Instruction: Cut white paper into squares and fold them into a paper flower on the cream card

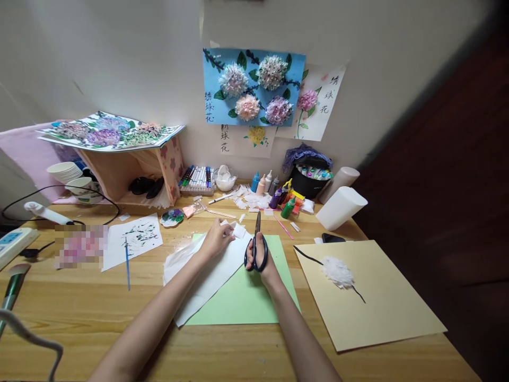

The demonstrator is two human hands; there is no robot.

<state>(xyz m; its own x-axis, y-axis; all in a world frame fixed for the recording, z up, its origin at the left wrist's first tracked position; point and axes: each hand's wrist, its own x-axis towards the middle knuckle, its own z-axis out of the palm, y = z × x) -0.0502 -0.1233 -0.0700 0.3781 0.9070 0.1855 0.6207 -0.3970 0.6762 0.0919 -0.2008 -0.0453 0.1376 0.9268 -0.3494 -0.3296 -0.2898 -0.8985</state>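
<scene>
Wooden counter (99, 313) against a wall, centre of frame. Left hand (217, 239) pinches a small white paper piece (237, 230); right hand (265, 260) grips scissors (256, 245), blades up and nearly closed. Cutting step; next likely needs blades opened onto the paper.

You can't read the pixel-blurred patch (80, 245) on the desk, left. Brush (13, 287) & wire frame (29, 339) get cut off by the left edge. Marker labels (196, 178) too small.

White paper sheet (207, 273) lies diagonal over green card, mid-table near front edge; dark-handled scissors (256, 246) upright, blades pointing toward back edge.
</scene>
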